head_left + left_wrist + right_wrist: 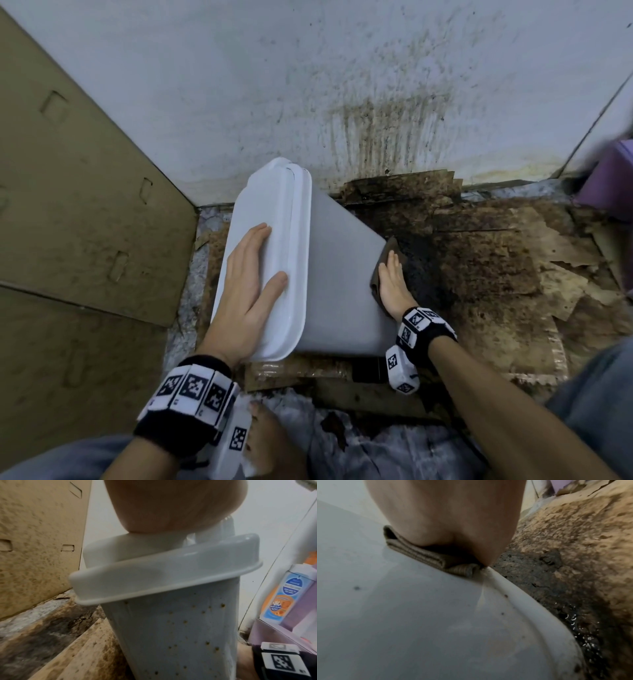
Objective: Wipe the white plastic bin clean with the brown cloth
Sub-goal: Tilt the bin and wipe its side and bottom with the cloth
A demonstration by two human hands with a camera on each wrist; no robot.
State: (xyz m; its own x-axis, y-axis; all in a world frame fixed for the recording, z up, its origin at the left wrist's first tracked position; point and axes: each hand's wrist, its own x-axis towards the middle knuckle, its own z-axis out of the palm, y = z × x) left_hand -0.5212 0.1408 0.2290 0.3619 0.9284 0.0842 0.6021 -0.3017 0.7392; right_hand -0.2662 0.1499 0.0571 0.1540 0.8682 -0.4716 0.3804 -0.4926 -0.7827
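The white plastic bin (342,274) leans tilted on the floor, its lid (274,212) facing up and left. My left hand (250,274) lies flat on the lid with straight fingers and the thumb spread. My right hand (392,284) presses the folded brown cloth (390,248) flat against the bin's side near its bottom edge. In the right wrist view the cloth (426,557) sits under my palm (450,513) on the bin wall (402,615), beside the rim. The left wrist view shows brown specks on the bin's side (171,628) below the lid (154,574).
A large cardboard sheet (68,205) stands at the left. The wall (376,120) behind is streaked with dark stains. Wet, dirty cardboard (479,267) covers the floor to the right. A purple box (609,181) sits far right. My bare foot (270,442) is below the bin.
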